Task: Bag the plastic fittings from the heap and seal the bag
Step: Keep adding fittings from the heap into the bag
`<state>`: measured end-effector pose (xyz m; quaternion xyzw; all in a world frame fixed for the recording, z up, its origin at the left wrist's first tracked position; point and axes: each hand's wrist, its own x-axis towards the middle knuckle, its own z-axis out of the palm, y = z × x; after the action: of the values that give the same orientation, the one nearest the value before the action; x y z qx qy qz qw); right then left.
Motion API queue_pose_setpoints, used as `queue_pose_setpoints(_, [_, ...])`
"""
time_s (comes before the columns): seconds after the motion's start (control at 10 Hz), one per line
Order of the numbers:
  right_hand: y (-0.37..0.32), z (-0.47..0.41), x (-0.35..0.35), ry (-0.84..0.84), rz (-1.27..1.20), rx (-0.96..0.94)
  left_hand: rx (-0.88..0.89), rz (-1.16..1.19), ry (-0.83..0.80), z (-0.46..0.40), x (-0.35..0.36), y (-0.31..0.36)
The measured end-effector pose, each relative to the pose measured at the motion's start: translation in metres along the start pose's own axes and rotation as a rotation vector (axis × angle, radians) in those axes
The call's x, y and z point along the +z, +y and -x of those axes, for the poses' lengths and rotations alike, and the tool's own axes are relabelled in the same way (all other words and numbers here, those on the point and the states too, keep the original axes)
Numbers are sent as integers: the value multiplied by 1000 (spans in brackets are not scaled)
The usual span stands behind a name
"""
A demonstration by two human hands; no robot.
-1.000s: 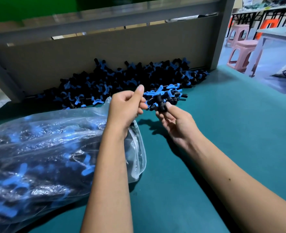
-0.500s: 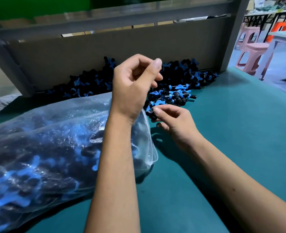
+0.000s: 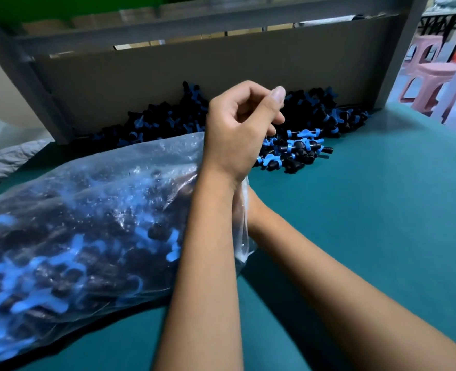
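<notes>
The bag (image 3: 82,226) is thin, clear and floppy, and it looks heavy because it is nearly full. It is best held by its open edge, where the plastic can be bunched. It lies at the lower left of the frame on the green table (image 3: 369,210), stuffed with black and blue fittings. The left hand (image 3: 241,129) pinches the bag's mouth up high. The right hand goes into the bag behind that arm, so I cannot tell its grip. The heap (image 3: 296,145) of small, hard fittings sits just behind.
</notes>
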<state>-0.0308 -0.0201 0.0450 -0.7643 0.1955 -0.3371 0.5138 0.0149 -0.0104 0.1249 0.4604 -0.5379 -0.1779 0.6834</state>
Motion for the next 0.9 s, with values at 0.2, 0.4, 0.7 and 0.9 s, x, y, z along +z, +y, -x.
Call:
queue_pose_setpoints(0.2, [4,-7,-16,-56,157,-48,-173,-16,111,0,2,-23])
queue_pose_setpoints(0.4, [28,-11,-48,472,190,-41,-270,-30,221,-1,1,-34])
queue_pose_setpoints(0.7, [81,-8,-116,289,1164,210,-336,-158,153,4,2,-45])
queue_pose_setpoints(0.9, [70,9,-125,448,1011,257,-359,-208,128,5,-2,-51])
